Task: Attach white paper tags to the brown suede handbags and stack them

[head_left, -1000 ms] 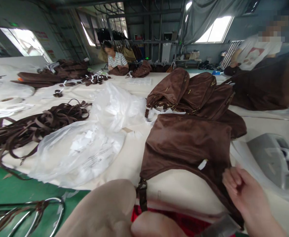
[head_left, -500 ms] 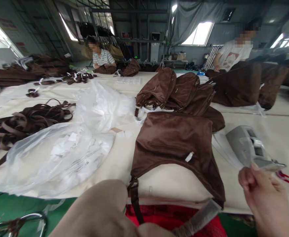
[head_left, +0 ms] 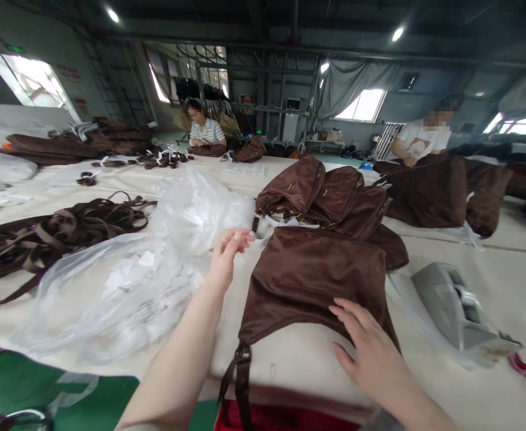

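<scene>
A dark brown shoulder bag (head_left: 316, 263) lies flat at the table's front, its curved opening towards me and a buckled strap (head_left: 242, 380) hanging over the edge at left. My right hand (head_left: 365, 344) is spread over the bag's lower right, fingers apart, fingertips at the curved edge. Beyond the bag's left side, my left hand (head_left: 231, 246) reaches out with thumb and fingers drawn together, close to white paper scraps. Whatever it may pinch is too small to make out. Several similar brown bags (head_left: 330, 191) lie overlapped behind.
A grey tape dispenser (head_left: 458, 311) stands at right. Left are clear plastic bags (head_left: 114, 293) and a heap of brown straps (head_left: 69, 230). Two people, one in a striped shirt (head_left: 206, 131) and one in a white shirt (head_left: 424, 140), work across the table (head_left: 505, 275).
My right hand has left the tape dispenser and come left over the bag. My left hand has moved from the near edge forward to the bag's far left. The view has tilted up.
</scene>
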Available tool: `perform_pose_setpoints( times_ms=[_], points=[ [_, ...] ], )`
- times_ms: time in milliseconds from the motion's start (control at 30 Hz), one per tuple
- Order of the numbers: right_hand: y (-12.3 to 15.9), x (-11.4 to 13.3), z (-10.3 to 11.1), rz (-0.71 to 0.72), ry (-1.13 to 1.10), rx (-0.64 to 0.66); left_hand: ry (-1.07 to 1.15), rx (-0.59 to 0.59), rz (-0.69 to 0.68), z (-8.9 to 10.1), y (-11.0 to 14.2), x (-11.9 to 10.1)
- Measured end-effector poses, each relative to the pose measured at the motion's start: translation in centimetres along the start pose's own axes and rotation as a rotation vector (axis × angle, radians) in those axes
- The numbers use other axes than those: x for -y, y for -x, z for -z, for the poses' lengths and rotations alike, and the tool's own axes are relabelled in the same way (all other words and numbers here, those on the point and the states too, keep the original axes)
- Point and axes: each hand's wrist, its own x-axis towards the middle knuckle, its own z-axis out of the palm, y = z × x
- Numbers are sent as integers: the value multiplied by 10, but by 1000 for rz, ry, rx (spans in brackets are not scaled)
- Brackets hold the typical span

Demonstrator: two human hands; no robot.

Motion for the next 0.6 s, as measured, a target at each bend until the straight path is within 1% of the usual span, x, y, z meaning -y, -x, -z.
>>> perform_pose_setpoints(
  times_ms=[33, 67, 133, 200, 233, 267, 300, 333, 367, 400, 467, 500, 533, 567, 600],
  points=[
    [-7, 1, -10, 32, 61, 11, -22, -25, -21, -1, -7, 11],
    [-14, 1, -20, 52, 113, 23, -41, -46, 6, -1, -13, 23],
    [-26, -4, -39, 72, 175, 46, -5, -43, 109, 0, -21, 46],
    [-37, -12, -49, 90, 163, 63, 7, -14, 206, 2, -24, 63],
    [-42, -16, -48, 100, 122, 67, -4, 6, 245, 3, -24, 70],
    [-48, -21, -43, 101, 60, 56, -20, 23, 272, 4, -25, 74],
    [-55, -25, -33, 84, -16, 26, -36, 37, 289, 4, -25, 77],
    [-63, -30, -19, 42, -94, -32, -45, 47, 297, 5, -26, 79],
    [-70, -33, -2, -28, -169, -119, -46, 52, 299, 6, -27, 80],
    [-79, -37, 17, -120, -241, -236, -41, 53, 301, 6, -29, 81],
    [-95, -44, 56, -332, -390, -532, -22, 58, 317, 8, -31, 81],
    [-102, -48, 72, -436, -455, -659, -10, 63, 331, 8, -31, 81],
    [-108, -51, 84, -542, -491, -753, 4, 73, 349, 8, -31, 80],
    [-112, -54, 90, -627, -496, -799, 21, 89, 371, 7, -30, 79],
    [-113, -56, 90, -673, -473, -794, 45, 114, 395, 6, -28, 78]
  ],
)
